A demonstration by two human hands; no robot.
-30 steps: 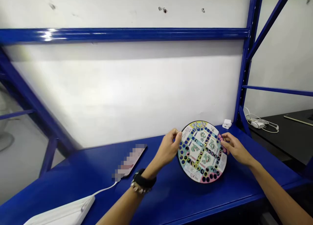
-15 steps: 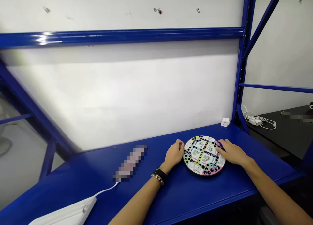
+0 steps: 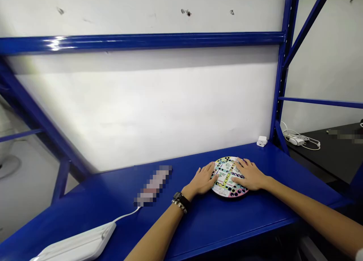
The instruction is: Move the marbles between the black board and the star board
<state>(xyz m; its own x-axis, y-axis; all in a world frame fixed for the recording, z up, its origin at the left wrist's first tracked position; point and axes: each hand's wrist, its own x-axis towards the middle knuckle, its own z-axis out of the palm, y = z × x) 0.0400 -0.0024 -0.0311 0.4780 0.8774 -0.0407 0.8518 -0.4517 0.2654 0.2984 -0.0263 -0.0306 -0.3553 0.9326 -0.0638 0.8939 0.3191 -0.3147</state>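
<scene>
Your left hand (image 3: 202, 181) has uncurled and your right hand (image 3: 252, 176) has moved farther onto the round game board (image 3: 226, 179). Your left fingers (image 3: 208, 167) lie nearly together, thumb apart, over its left edge; your right fingers (image 3: 244, 168) spread slightly across its face. It lies flat on the blue tabletop (image 3: 221, 230), right of the pixelated slab (image 3: 153, 186).

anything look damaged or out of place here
Dark, chipped-looking marks break the plain white wall above the blue beam, perhaps damage. The round board lies flat under the left hand and right hand; nothing odd there.
</scene>
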